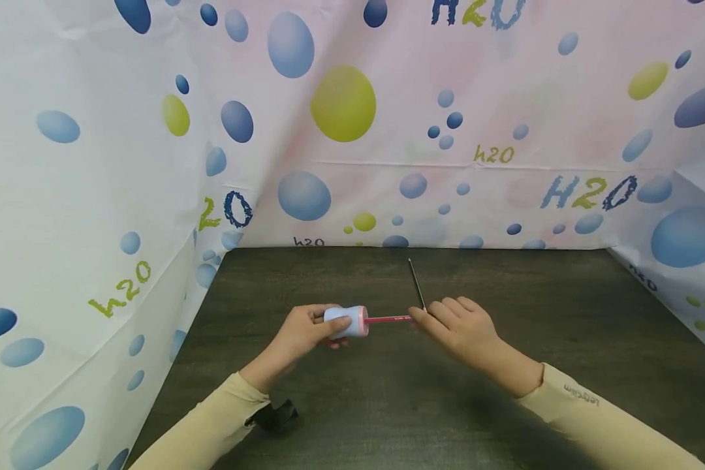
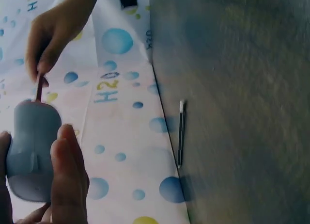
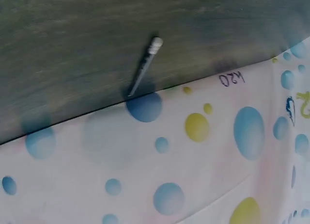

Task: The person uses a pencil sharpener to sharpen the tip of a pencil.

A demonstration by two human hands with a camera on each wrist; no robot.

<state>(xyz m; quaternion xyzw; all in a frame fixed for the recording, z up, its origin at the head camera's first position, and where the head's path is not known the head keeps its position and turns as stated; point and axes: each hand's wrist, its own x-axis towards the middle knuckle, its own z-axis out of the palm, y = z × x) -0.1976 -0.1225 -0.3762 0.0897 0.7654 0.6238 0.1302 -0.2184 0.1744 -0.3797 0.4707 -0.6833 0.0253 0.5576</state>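
Note:
My left hand [image 1: 305, 331] grips a light blue pencil sharpener [image 1: 337, 320] with a pink end, thumb along its near side. From that pink end a red pencil [image 1: 388, 319] sticks out to the right. My right hand [image 1: 464, 331] pinches the pencil's other end with thumb and curled fingers. In the left wrist view the sharpener [image 2: 34, 141] lies between the left fingers, and the pencil's inner end is hidden inside it. The right wrist view shows neither hand.
A dark pencil [image 1: 416, 281] with a pale end lies on the dark wooden table [image 1: 341, 398], just beyond the right hand. White sheeting [image 1: 476, 209] with printed bubbles stands along the table's back and sides. A black strap piece [image 1: 276, 416] hangs by the left sleeve.

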